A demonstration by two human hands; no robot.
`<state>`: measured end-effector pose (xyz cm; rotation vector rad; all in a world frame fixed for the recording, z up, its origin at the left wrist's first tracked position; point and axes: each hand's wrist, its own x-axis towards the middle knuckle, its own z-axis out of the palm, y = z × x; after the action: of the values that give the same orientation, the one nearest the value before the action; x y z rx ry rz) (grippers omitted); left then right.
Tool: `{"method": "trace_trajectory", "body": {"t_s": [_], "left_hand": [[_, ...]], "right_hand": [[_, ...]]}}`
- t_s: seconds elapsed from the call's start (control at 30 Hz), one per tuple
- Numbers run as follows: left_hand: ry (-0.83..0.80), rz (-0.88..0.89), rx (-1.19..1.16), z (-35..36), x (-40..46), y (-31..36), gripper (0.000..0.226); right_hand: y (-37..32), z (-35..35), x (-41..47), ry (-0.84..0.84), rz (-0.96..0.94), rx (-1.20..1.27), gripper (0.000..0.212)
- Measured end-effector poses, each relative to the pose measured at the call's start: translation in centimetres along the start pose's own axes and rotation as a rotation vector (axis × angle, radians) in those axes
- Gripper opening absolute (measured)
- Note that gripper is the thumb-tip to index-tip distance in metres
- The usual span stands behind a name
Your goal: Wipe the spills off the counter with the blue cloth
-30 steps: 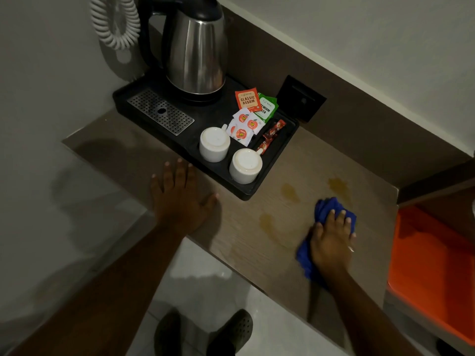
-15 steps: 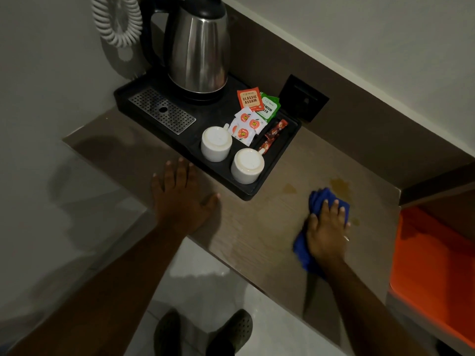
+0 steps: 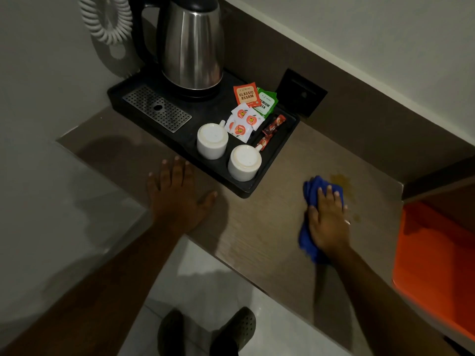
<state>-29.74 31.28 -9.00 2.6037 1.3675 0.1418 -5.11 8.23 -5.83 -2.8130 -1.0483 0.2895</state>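
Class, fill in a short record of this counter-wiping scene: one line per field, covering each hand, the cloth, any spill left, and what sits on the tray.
left hand: flat on the counter, palm down, holding nothing
right hand: pressed flat on the blue cloth
blue cloth: bunched under the right hand, on the counter right of the tray
spill: yellowish patch just beyond the cloth, not yet wiped; a smaller spot right of the hand
tray contents: kettle, two upturned white cups, tea sachets
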Motion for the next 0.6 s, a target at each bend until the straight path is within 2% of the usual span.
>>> {"method": "trace_trajectory", "body": {"t_s": [0.07,0.13,0.2,0.27,0.33,0.37,0.43,0.5,0.6], "left_hand": [[0.01,0.004,0.008,0.0,-0.1,0.0,0.097],[0.009,0.002,0.012,0.0,-0.1,0.1,0.097],[0.006,-0.003,0.017,0.0,-0.1,0.0,0.098],[-0.004,-0.006,0.017,-0.1,-0.1,0.0,0.098],[0.002,0.002,0.009,-0.2,-0.1,0.1,0.098],[0.003,-0.002,0.005,-0.3,-0.2,0.1,0.098],[-0.008,-0.004,-0.002,-0.4,-0.2,0.1,0.099],[-0.01,-0.002,-0.005,-0.5,-0.3,0.2,0.099],[-0.023,-0.002,-0.006,-0.6,-0.1,0.3,0.1]], "right_hand": [[-4.0,0.6,2.2,0.037,0.211,0.023,0.06],[-7.7,1.3,2.0,0.04,0.207,0.047,0.061],[-9.8,2.7,-0.7,0.039,-0.017,0.036,0.061],[-8.9,3.2,-5.4,0.004,-0.337,-0.028,0.062],[-4.3,2.7,-9.1,-0.087,-0.613,-0.112,0.063],[-1.2,2.2,-9.7,-0.121,-0.668,-0.116,0.064],[4.6,0.9,-10.3,-0.132,-0.563,-0.101,0.063],[8.0,-0.5,-10.4,-0.109,-0.275,-0.039,0.061],[8.0,-0.6,-9.6,0.038,0.133,0.045,0.061]]}}
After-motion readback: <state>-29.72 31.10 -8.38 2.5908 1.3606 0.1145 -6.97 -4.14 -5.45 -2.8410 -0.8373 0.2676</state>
